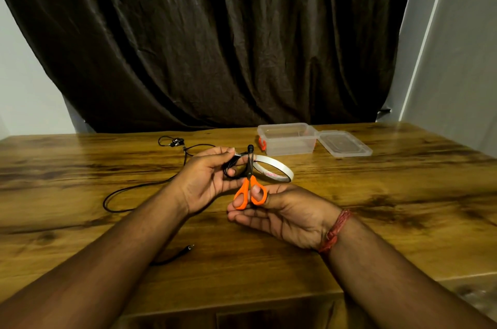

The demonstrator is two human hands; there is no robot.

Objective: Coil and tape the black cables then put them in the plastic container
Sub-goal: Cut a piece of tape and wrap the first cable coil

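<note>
Right hand (279,210) has its grip on the orange scissors (250,186), thumb through one loop, blades aimed straight at 12 o'clock, long axis running away from the camera. Left hand (207,178) pinches a coiled black cable (231,170) with tape on it, just at 9 o'clock of the blades. Tape roll (274,168) lies behind. Plastic container (286,140) sits open at 1 o'clock on the surface (376,194), lid (344,143) beside it; another black cable (139,188) trails at 9.

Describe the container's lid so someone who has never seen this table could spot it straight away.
Look to the far right part of the wooden table, in front of the dark curtain. The lid lies flat beside the right side of the clear plastic container. Unlike that deep tub, it is shallow and has no orange latch.
</note>
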